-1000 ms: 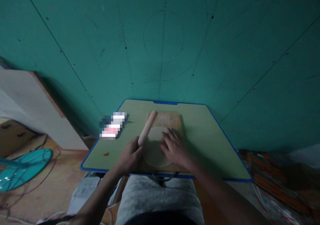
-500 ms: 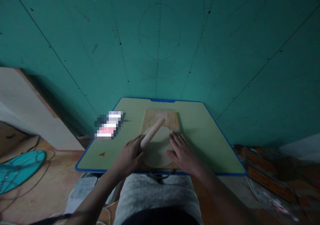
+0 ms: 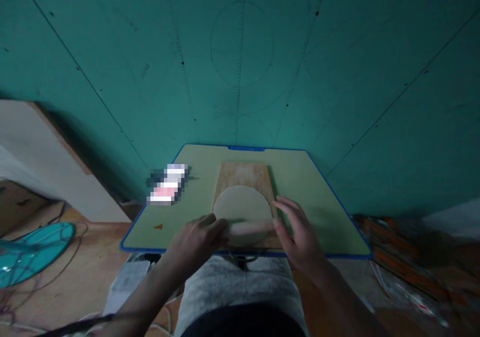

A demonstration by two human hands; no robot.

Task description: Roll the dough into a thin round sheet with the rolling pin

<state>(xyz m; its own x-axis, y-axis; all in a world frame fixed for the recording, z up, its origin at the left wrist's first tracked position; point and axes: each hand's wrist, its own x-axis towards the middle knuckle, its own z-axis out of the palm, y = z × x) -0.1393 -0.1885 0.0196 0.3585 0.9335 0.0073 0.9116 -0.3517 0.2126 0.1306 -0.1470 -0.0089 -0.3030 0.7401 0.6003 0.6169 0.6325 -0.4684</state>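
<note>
Rolling pin (image 3: 249, 226) lies crosswise on near edge of dough disc (image 3: 242, 208), on board (image 3: 243, 174) mid bench (image 3: 318, 212). Left hand (image 3: 197, 237) grips its left end; right hand (image 3: 300, 232) w/ fingers spread, at right end.

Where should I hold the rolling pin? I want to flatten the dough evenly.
Take the rolling pin at its two ends, one hand from each side. It lies crosswise over the near edge of the dough, as the left hand and right hand flank it.
</note>
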